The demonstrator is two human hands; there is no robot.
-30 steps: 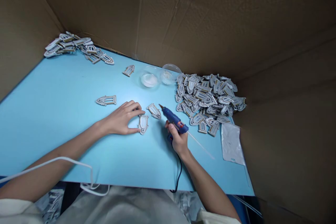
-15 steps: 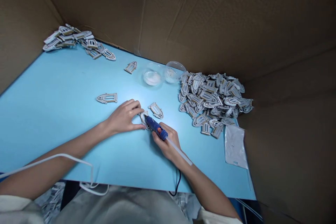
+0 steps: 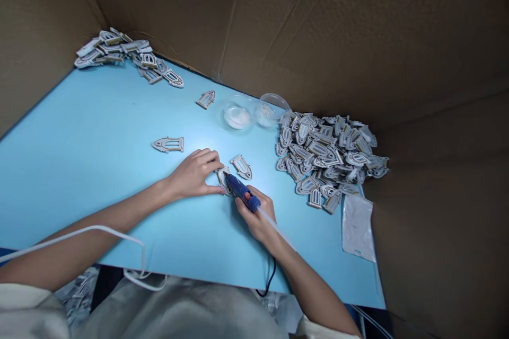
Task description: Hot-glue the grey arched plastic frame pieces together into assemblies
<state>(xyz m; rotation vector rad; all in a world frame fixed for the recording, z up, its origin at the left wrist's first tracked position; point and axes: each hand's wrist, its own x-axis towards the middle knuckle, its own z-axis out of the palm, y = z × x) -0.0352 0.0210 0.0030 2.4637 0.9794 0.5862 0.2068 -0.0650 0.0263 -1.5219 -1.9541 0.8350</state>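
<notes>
My left hand (image 3: 194,174) rests on the blue table (image 3: 87,169), its thumb and fingertips pinched on a small grey arch-shaped piece (image 3: 222,177) lying flat. My right hand (image 3: 258,220) is closed round a blue glue gun (image 3: 242,194), whose nozzle points down onto that piece. A clear glue stick juts from the back of the gun. Another grey piece (image 3: 242,166) lies just right of the nozzle. The piece under the nozzle is mostly hidden by the gun and my fingers.
A big heap of grey pieces (image 3: 328,156) lies at the right, a smaller heap (image 3: 123,53) at the far left corner. Two clear round dishes (image 3: 237,115) stand near the back. Single pieces (image 3: 169,144) lie loose. A plastic bag (image 3: 358,228) lies at right. Cardboard walls (image 3: 318,26) surround the table.
My right hand swung the glue gun left and down, from beside the heap to the piece under my left fingers. My left hand stayed on that piece.
</notes>
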